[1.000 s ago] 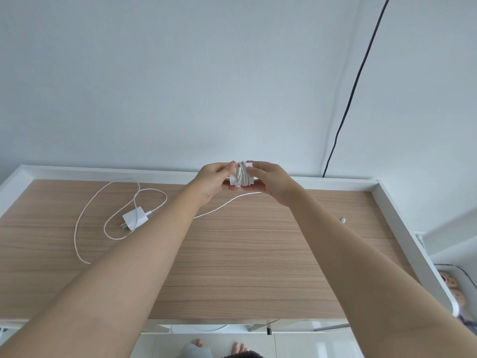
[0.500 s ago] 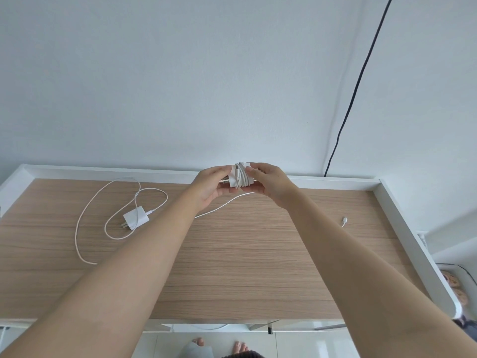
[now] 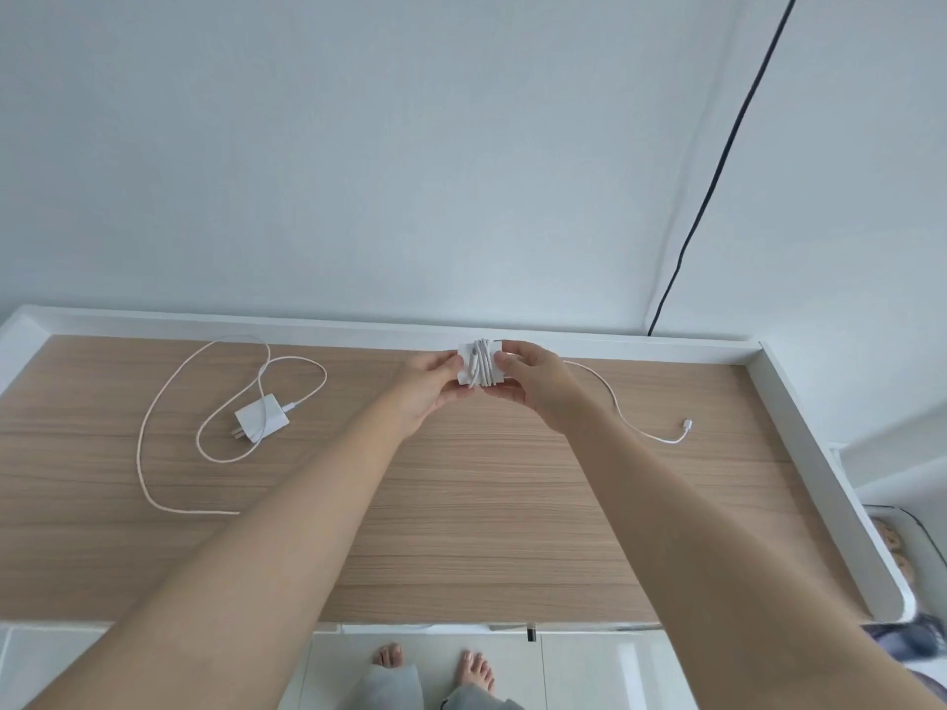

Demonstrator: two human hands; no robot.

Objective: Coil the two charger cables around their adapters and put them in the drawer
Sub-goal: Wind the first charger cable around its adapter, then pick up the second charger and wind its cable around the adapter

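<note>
Both my hands hold a white charger adapter point(image 3: 479, 370) above the back of the wooden desk point(image 3: 461, 504). My left hand point(image 3: 428, 389) grips its left end and my right hand point(image 3: 533, 386) its right end. Several turns of white cable are wound around the adapter. The loose end of this cable point(image 3: 620, 407) runs right across the desk to its connector point(image 3: 686, 425). A second white adapter point(image 3: 260, 417) lies flat on the left of the desk, its cable point(image 3: 153, 443) spread in loose loops. No drawer is visible.
A raised white rim point(image 3: 799, 427) borders the desk at the back and right. A black cord point(image 3: 717, 161) hangs down the wall to the back rim. My bare feet point(image 3: 435, 663) stand on the pale floor below the front edge.
The loose cable tail, earlier trailing left under my left arm, now lies to the right of my hands. More turns sit on the adapter, and the hands have dropped slightly toward the desk.
</note>
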